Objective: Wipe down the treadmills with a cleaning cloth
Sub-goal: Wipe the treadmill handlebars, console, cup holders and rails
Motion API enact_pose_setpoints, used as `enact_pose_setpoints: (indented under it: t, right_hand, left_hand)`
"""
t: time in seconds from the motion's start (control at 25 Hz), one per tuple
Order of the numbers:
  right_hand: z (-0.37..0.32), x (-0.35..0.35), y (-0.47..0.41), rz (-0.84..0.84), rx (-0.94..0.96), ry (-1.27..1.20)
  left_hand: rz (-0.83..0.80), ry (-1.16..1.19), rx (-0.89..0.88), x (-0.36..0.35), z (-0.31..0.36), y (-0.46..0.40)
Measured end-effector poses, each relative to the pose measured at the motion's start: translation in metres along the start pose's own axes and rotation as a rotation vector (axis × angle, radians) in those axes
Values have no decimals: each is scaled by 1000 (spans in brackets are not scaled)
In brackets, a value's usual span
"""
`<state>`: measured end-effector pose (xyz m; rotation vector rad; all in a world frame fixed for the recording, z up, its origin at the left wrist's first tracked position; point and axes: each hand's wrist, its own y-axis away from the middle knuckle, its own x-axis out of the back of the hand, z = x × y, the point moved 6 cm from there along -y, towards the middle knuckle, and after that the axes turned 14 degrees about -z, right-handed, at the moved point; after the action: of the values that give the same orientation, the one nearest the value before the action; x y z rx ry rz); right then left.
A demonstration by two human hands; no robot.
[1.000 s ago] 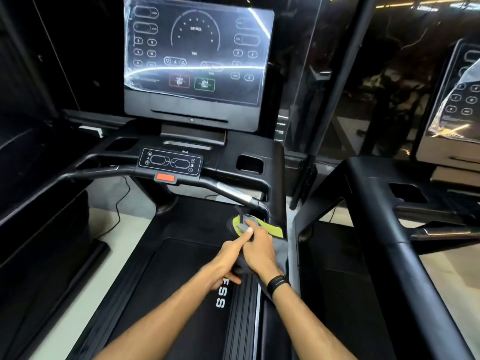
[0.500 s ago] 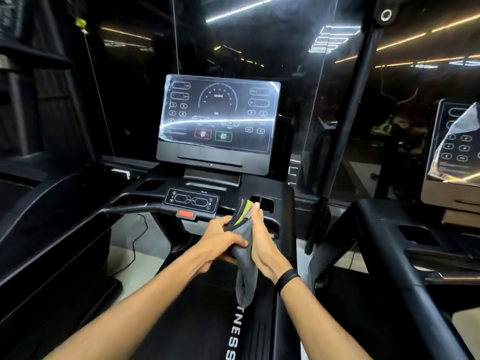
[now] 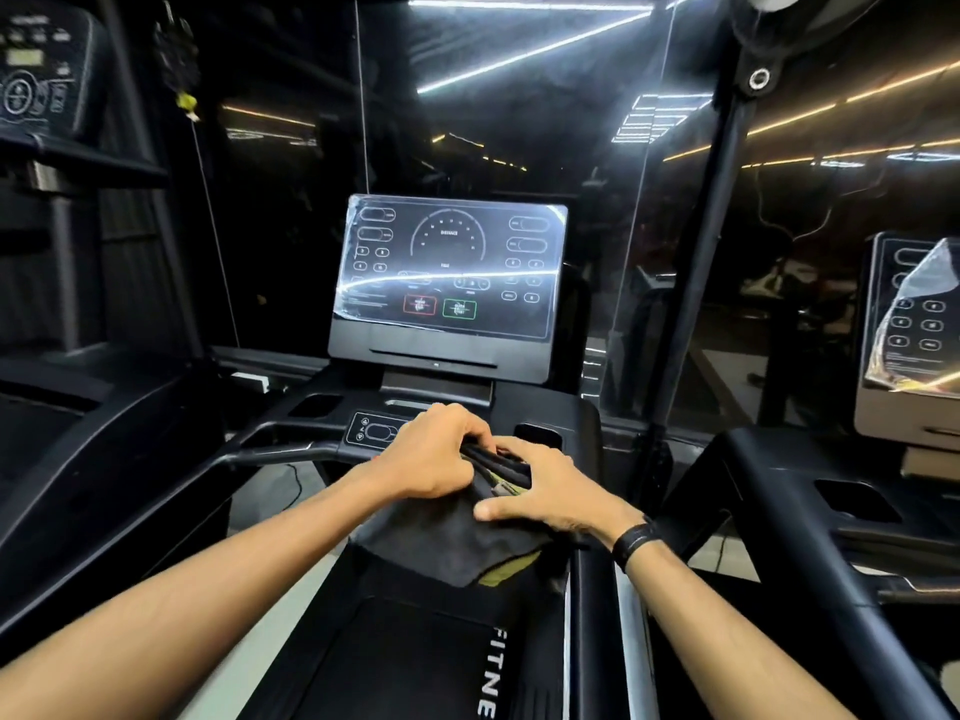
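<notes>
Head view looks down over two bare forearms that meet above the front of a black treadmill with a glossy dark display console (image 3: 447,275). The left hand (image 3: 434,454) is curled, knuckles up, its fingers closed over the bunched top edge of a dark grey cleaning cloth with a yellow-green underside (image 3: 452,543). The right hand (image 3: 545,493), with a black band on its wrist (image 3: 635,543), lies flatter just beside the left, fingers spread across the same folds and the thumb pressed onto the cloth's upper face, so both hands grip the cloth between them. Below the hands the cloth hangs in a loose pouch, a yellow-green corner showing at its lower edge, above the black running belt with white lettering (image 3: 488,678). Just beyond the left hand's knuckles sits a small black button panel with white outlined keys (image 3: 371,431), partly hidden by that hand, and a rectangular recess in the black deck (image 3: 537,433) lies just past the right hand's fingertips. Farther ahead of both hands the console stands upright, covered in a shiny clear film. Off to the right of the right arm stands a second black treadmill with a peeling film on its panel (image 3: 914,324).
</notes>
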<state>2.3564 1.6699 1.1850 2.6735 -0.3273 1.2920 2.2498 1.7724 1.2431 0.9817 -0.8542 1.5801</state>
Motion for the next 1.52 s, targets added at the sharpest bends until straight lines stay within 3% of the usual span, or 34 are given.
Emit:
enact_pose_setpoints:
  t: [0.36, 0.76, 1.12, 1.52]
  right_hand:
    - [-75, -8, -45, 119, 0, 324]
    - [-162, 7, -94, 396, 228, 412]
    - [-172, 35, -132, 365, 244, 487]
    - [-140, 76, -186, 369, 238, 623]
  left_hand:
    - [120, -237, 66, 59, -85, 34]
    - [346, -133, -17, 144, -169, 63]
    - [460, 136, -48, 160, -213, 41]
    - [431, 156, -15, 192, -224, -35]
